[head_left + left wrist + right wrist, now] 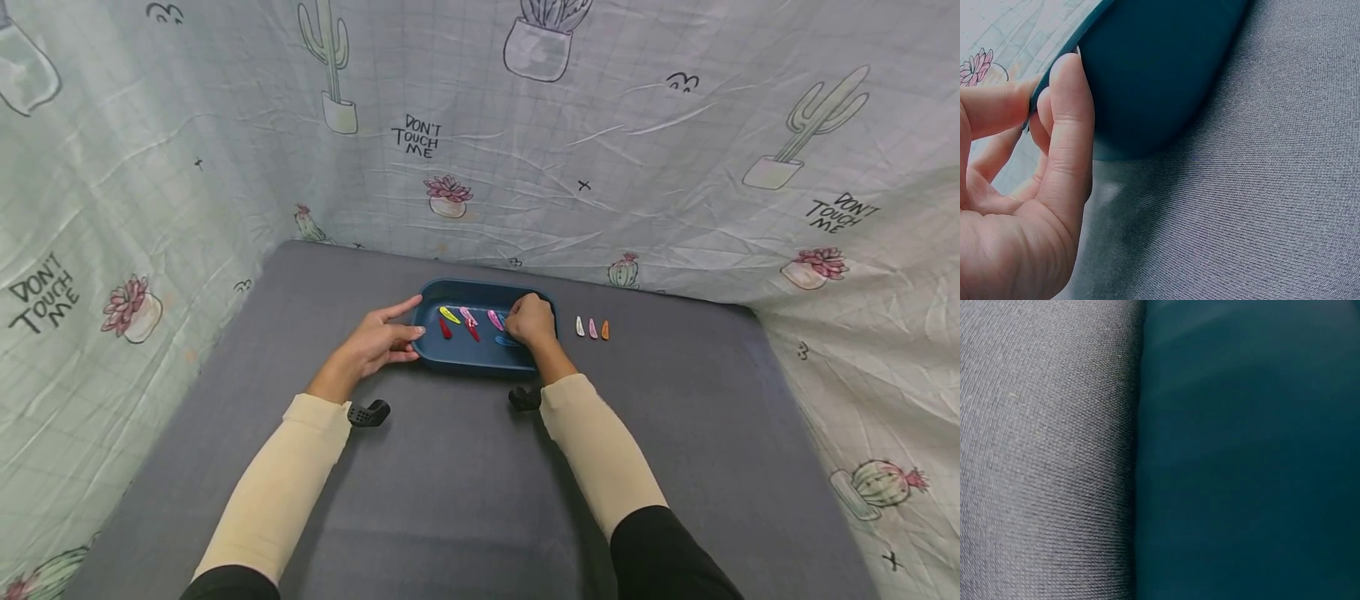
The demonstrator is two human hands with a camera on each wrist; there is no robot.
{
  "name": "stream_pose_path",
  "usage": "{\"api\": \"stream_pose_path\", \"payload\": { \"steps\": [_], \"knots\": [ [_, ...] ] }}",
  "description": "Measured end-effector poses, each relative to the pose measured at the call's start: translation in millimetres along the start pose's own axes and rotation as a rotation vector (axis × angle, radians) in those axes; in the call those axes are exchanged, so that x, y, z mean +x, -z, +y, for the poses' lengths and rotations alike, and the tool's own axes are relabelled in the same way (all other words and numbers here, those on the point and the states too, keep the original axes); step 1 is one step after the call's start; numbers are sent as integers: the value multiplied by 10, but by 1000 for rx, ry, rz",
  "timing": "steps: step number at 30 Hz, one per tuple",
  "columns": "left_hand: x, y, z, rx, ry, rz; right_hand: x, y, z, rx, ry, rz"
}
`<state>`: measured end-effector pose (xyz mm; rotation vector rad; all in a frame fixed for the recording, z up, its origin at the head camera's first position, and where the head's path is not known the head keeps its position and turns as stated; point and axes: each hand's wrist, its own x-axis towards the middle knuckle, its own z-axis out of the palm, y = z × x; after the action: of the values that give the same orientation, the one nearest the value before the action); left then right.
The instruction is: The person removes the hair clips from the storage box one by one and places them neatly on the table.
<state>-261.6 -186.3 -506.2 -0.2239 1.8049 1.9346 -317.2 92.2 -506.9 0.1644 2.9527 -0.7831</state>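
Observation:
In the head view a dark blue tray (480, 365) lies on the grey cloth, holding several small snap hair clips. Among them are a yellow clip (449, 315), a red clip (446, 328), a pink clip (496, 319) and a blue clip (506, 341). My left hand (378, 337) grips the tray's left end; the left wrist view shows its rim pinched between thumb (1072, 119) and fingers. Over the tray's right end my right hand (531, 318) reaches down with bent fingers. Its fingertips are hidden, and the right wrist view shows only tray wall (1241, 475) and cloth.
Right of the tray a white clip (580, 326), a pink clip (592, 328) and an orange clip (605, 330) lie in a row on the cloth. A cactus-printed curtain (480, 100) hangs behind and along both sides of the table (435, 483).

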Motion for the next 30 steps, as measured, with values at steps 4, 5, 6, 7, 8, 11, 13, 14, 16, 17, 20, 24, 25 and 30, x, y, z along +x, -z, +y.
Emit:
{"api": "stream_pose_path", "payload": {
  "steps": [4, 5, 6, 7, 8, 11, 13, 14, 16, 17, 20, 24, 25, 30],
  "knots": [
    [11, 0, 8, 3, -5, -1, -9, 10, -1, 15, -1, 3],
    [13, 1, 9, 4, -6, 0, -13, 11, -2, 21, -2, 3],
    [13, 1, 11, 4, -7, 2, -17, 12, -2, 25, -2, 4],
    [14, 1, 12, 5, -6, 3, -22, 12, -2, 29, 0, 5],
    [13, 1, 12, 6, -5, 4, -24, 12, -2, 32, 1, 5],
    [8, 3, 11, 9, -2, 6, -25, 1, 5, 36, 8, 6],
    [4, 2, 9, 12, -1, 6, -23, -8, 11, 35, 14, 9],
    [1, 1, 8, 12, -1, 7, -21, -12, 15, 33, 16, 10],
    [1, 0, 6, 12, 0, 8, -20, -17, 17, 31, 20, 12],
    [1, -1, 6, 11, 1, 10, -18, -19, 18, 31, 21, 13],
    [1, 1, 6, 5, 0, 11, -17, -23, 14, 36, 18, 13],
    [-6, 3, 11, 5, -1, 10, -11, -40, 8, 42, 8, 13],
    [-7, 3, 12, 4, 1, 11, -9, -43, 7, 43, 4, 13],
    [0, 6, 16, 6, 6, 10, -14, -39, 6, 68, -9, 15]
  ]
}}
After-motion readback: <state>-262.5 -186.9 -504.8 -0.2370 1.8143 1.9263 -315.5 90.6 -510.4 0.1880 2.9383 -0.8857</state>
